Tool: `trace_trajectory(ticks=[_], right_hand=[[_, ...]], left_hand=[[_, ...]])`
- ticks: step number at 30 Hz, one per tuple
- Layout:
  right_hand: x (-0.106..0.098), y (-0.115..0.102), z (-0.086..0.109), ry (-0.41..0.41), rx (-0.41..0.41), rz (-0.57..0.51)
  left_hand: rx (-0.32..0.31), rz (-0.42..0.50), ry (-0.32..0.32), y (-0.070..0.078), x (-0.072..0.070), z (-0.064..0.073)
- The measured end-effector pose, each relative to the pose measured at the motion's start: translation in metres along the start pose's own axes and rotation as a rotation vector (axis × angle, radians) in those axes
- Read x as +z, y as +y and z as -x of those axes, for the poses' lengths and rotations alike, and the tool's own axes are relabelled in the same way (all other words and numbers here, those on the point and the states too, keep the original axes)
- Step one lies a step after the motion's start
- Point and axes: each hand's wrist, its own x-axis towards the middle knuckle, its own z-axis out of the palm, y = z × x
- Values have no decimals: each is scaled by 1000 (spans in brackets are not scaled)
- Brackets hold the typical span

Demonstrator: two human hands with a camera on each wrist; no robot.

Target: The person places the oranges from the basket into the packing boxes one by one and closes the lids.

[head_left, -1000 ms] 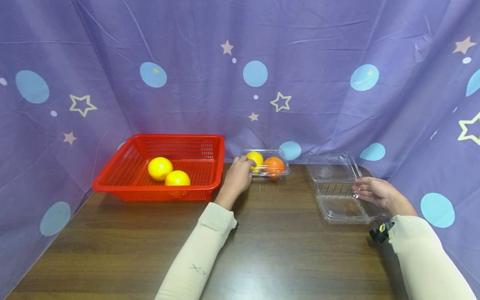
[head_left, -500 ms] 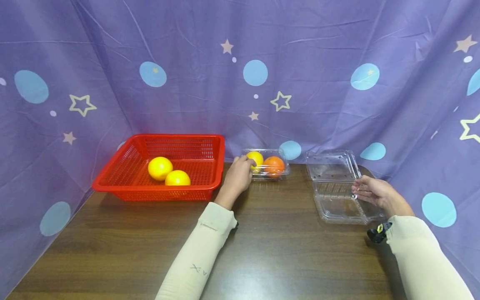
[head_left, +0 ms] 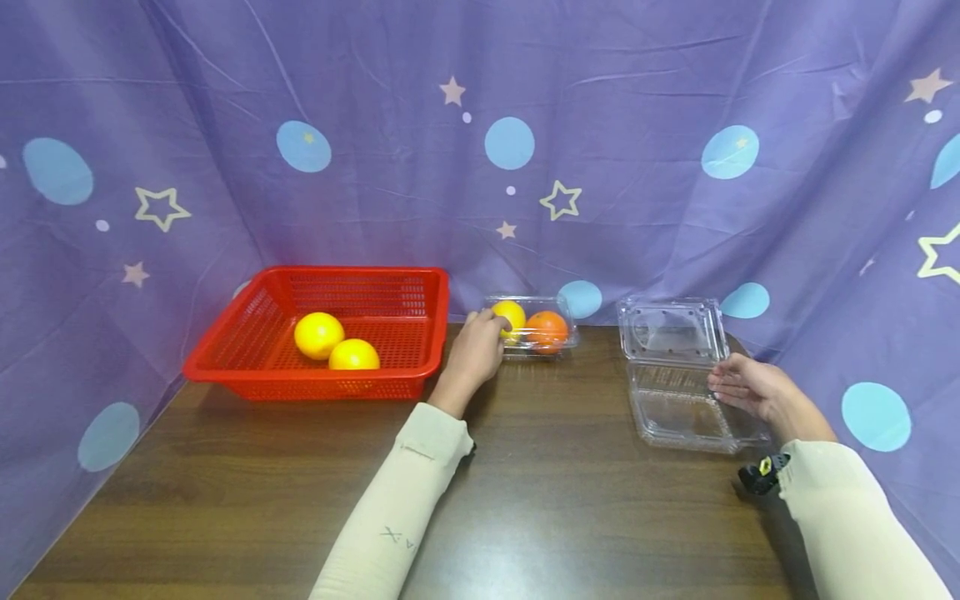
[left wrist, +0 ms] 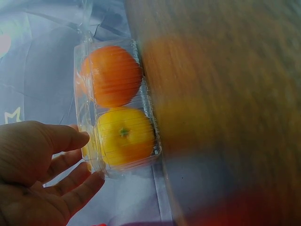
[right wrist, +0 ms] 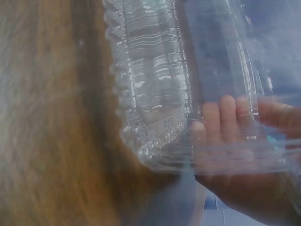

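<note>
On the far side of the surface (head_left: 570, 500), a shut box (head_left: 534, 327) already holds 2 fruits — a yellow one (head_left: 512, 316) and an orange one (head_left: 548, 330) — so that box looks packed. The left hand (head_left: 474, 354) touches its near end with relaxed fingers (left wrist: 77, 186) laid against the plastic; no curled grip shows in the wrist view.

The second box (head_left: 686, 398) lies to the right, lid (head_left: 670, 329) up and nothing inside. The right hand (head_left: 753, 389) rests at its right edge; the wrist view shows fingers (right wrist: 221, 117) behind the clear wall, but I cannot tell whether they pinch it or only steady it.

Judging by this, about half is done — 2 more fruits (head_left: 334, 342) wait in the red basket (head_left: 247, 367), and the open box is not yet filled or shut.
</note>
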Motion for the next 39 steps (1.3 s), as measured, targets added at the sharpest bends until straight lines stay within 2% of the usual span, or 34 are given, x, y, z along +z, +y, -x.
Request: trace_trajectory(ticks=[14,23,33,39], right_hand=[[-9,7,-6,-62,-55,-80],[-10,6,-8,-129,-88,-69],[-1,1,-7,-189,-102,-136],[14,-6,-4,-228,-134,-170]], left_hand=[[16,-3,19,-3,3,1],[19,3,23,-4,6,-1],[21,0,27,-3,5,-1],[17,1,24,-3,3,-1]])
